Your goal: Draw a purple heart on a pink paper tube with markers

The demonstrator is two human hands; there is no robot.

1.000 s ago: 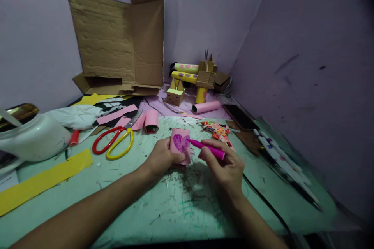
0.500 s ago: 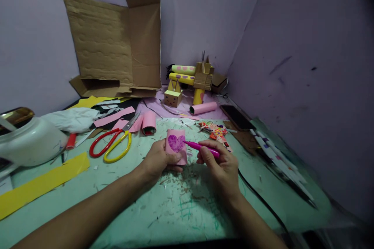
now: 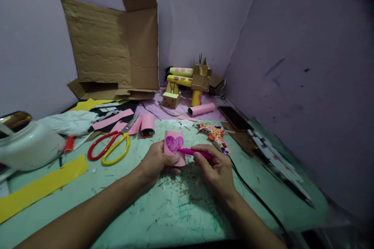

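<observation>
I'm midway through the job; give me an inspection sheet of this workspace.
Surface: green-covered table, pen-marked, strewn with scraps.
Job's things: pink roll bearing a purple heart; magenta marker, tip at the heart's edge.
Clutter: scissors, yellow strip, phone.
Hands: left hand grips the roll; right hand holds the marker.
Cables: black cable beside the right forearm.
Surroundings: cardboard upright at the back; right wall has dark marks.
</observation>
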